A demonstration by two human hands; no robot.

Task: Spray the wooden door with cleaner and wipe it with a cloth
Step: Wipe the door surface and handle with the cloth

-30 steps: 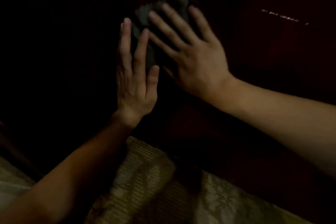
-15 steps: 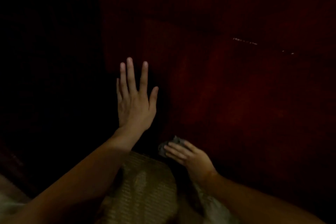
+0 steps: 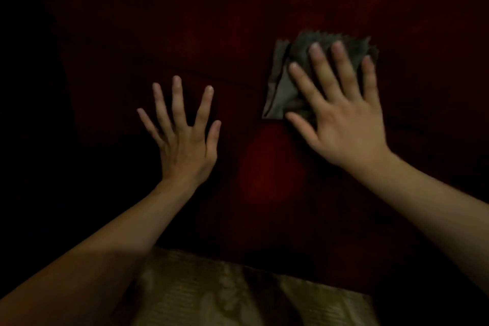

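Wiping step: the wiping part of the task is judged to be in hand, as a grey cloth is pressed flat on the dark red wooden door.
Cloth: it is crumpled, has a zigzag top edge, and is partly hidden under a hand.
Right hand: the right hand is laid on top of the cloth with its fingers straight and spread. Nothing is gripped; the cloth is only pushed on.
Left hand: the left hand is seen to the left of the cloth and a little lower, well apart from it. Its fingers are straight and spread, and nothing is held. It looks to be laid on the door, but this cannot be told for sure.
Door: it is right behind the cloth and fills most of the view. A thin groove is seen just left of the cloth.
Cleaner: no spray bottle is seen, and it cannot be told if the door is wet.
Patterned fabric: a pale patterned fabric is seen far below the cloth.
Next move: the cloth should be slid over the door under a flat, firm push, so that it is not dropped or bunched up.
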